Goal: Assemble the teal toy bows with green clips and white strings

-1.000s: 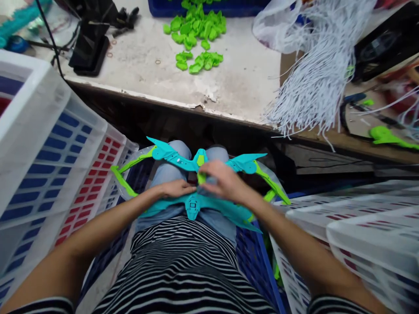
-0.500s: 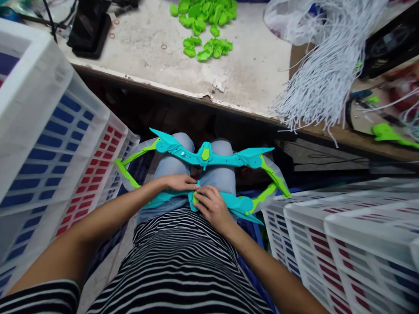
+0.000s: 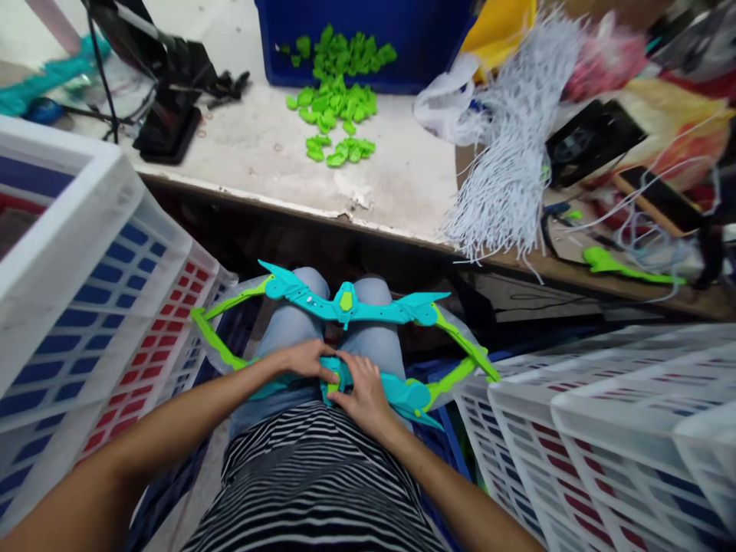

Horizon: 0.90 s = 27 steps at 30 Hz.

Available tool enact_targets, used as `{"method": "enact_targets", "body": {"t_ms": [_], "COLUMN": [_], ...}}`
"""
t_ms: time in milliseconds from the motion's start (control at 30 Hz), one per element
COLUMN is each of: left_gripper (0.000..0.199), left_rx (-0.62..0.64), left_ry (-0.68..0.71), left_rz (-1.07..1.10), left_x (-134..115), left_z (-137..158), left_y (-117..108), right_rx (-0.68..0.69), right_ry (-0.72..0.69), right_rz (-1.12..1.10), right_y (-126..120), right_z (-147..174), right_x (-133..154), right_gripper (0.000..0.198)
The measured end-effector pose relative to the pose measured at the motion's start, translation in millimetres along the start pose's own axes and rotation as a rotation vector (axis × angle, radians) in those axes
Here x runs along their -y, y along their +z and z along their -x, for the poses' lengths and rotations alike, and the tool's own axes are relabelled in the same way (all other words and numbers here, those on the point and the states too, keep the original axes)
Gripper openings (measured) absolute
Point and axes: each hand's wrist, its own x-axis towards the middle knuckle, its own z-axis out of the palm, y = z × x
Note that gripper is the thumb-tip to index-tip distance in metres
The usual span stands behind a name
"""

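Across my thighs lie two teal plastic toy bow bodies with lime end arms. The far toy bow (image 3: 376, 313) rests on my knees, a lime piece at its centre. The near toy bow (image 3: 407, 393) lies against my lap, partly covered by my hands and arm. My left hand (image 3: 307, 359) is closed on its middle from the left, fingertips at the small lime centre piece (image 3: 333, 381). From the right, my right hand (image 3: 365, 389) grips the same middle, thumb and fingers around the centre piece. Clear material shows beside the lime arms at both ends.
On the worktable (image 3: 241, 172) lie several lime parts (image 3: 339, 107), spilling from a blue bin (image 3: 368, 46). A bundle of white cords (image 3: 500, 184) hangs over the table's edge. White plastic crates stand to my left (image 3: 63, 176) and right (image 3: 534, 383). A phone (image 3: 658, 201) lies at right.
The view has tilted up, showing more of the table and the blue bin. My fingers have shifted around the near bow's middle, the thumbs now nearer its lime centre piece.
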Motion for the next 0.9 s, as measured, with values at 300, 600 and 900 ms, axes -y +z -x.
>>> {"method": "enact_targets", "body": {"t_ms": [300, 600, 900], "left_gripper": [0.051, 0.053, 0.054], "left_rx": [-0.01, -0.017, -0.05], "left_ry": [0.068, 0.005, 0.02], "left_rz": [0.02, -0.018, -0.157], "left_x": [1.5, 0.8, -0.3], "left_z": [-1.5, -1.8, -3.4], "left_y": [0.4, 0.7, 4.8], "right_rx": [0.053, 0.071, 0.178], "right_ry": [-0.098, 0.009, -0.019], "right_rz": [0.073, 0.085, 0.038], "right_y": [-4.1, -4.5, -9.7], "right_z": [0.7, -5.6, -6.5], "right_x": [-9.3, -2.8, -13.3], "right_gripper": [0.067, 0.069, 0.09]}}
